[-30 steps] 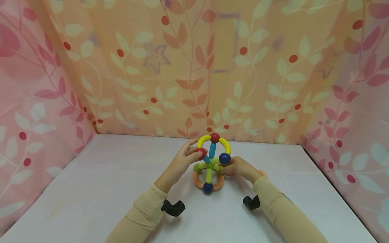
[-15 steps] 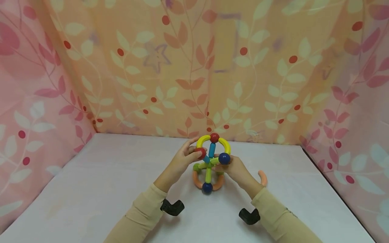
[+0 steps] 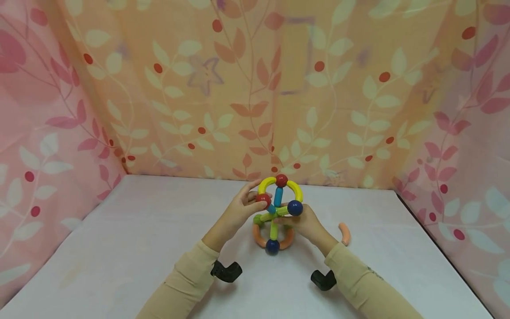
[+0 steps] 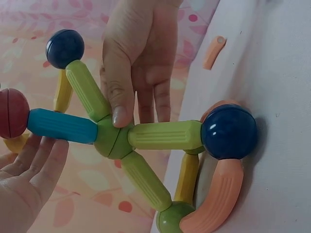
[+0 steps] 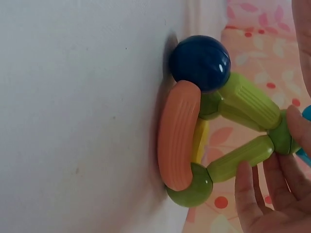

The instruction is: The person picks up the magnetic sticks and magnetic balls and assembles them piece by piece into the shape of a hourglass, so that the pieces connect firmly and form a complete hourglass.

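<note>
A ball-and-stick construction toy [image 3: 274, 231] stands upright on the table, with yellow curved sticks on top and orange curved sticks below. My left hand [image 3: 238, 212] holds it at the upper left, thumb on a red ball [image 3: 263, 201]. In the left wrist view, its fingers lie beside a blue stick [image 4: 63, 127]. My right hand [image 3: 308, 223] reaches in behind the dark blue ball [image 3: 295, 208]. Its thumb presses the green middle ball [image 4: 114, 141], while its other fingers extend behind the green sticks [image 5: 243, 158].
A loose orange curved stick [image 3: 344, 233] lies on the white table [image 3: 131, 248], right of the right wrist. Black wrist-camera mounts [image 3: 226, 271] jut inward from both sleeves. A floral curtain [image 3: 255, 88] closes off the back and sides.
My right hand has shifted from the toy's right-hand side inward to its middle ball. The loose orange stick shows fully beside the wrist. My left hand and the toy have barely moved.
</note>
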The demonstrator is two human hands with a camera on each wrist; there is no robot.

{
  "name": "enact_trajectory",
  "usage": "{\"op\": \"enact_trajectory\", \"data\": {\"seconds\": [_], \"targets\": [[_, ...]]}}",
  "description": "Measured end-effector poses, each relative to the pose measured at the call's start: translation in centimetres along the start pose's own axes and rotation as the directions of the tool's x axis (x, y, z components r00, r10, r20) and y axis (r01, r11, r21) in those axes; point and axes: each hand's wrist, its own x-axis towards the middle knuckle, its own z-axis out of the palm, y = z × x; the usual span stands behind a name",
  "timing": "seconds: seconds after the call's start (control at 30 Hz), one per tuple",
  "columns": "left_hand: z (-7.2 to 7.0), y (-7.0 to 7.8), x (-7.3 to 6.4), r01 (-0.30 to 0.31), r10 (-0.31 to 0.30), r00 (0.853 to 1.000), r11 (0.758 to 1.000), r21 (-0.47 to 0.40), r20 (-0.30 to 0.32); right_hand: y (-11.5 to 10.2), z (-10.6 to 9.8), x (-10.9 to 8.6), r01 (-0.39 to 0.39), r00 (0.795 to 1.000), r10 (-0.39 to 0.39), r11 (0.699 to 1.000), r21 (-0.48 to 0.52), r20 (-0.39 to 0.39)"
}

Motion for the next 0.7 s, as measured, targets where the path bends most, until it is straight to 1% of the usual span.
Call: {"op": "enact_trajectory", "data": {"seconds": [0.13,0.27,0.37,0.4,0.43,0.5,0.57,0.6,0.67,0.7], "targets": [[0.1,0.0,-0.1,-0.005,0.005,1.000,1.000,-0.006,0.023,0.2,-0.8,0.3,0.039,0.996,-0.038,0.999,-0.004,0.076],[0.1,0.1,-0.1,-0.027,0.027,0.999,1.000,0.001,0.048,0.4,-1.8,0.5,0.101,0.978,-0.104,0.995,0.029,0.183],[0.2,0.0,-0.1,-0.034,0.033,0.998,0.999,0.004,0.054,0.7,-2.5,0.6,0.117,0.961,-0.127,0.992,0.054,0.246],[0.3,0.0,-0.1,-0.032,0.032,0.998,0.999,0.001,0.052,0.9,-2.7,0.6,0.112,0.961,-0.119,0.993,0.043,0.251],[0.3,-0.1,-0.1,-0.032,0.032,0.998,0.999,-0.001,0.048,1.0,-3.0,0.5,0.107,0.963,-0.109,0.994,0.024,0.248],[0.4,-0.1,-0.1,-0.028,0.028,0.999,1.000,-0.008,0.036,1.3,-3.7,0.2,0.056,0.976,-0.052,0.998,-0.014,0.212],[0.5,-0.1,-0.1,-0.029,0.029,0.999,1.000,-0.006,0.020,1.7,-4.8,-0.3,-0.013,0.989,0.022,0.998,-0.062,0.146],[0.6,-0.1,-0.2,-0.027,0.027,1.000,1.000,-0.005,0.014,2.0,-5.5,-0.6,-0.057,0.992,0.066,0.995,-0.083,0.107],[0.6,0.0,-0.3,-0.019,0.019,1.000,1.000,0.000,0.004,2.6,-7.1,-1.4,-0.140,0.990,0.143,0.985,-0.097,0.020],[0.6,0.1,-0.3,-0.024,0.024,1.000,1.000,0.008,0.002,3.0,-8.0,-1.7,-0.162,0.987,0.161,0.981,-0.108,-0.018]]}}
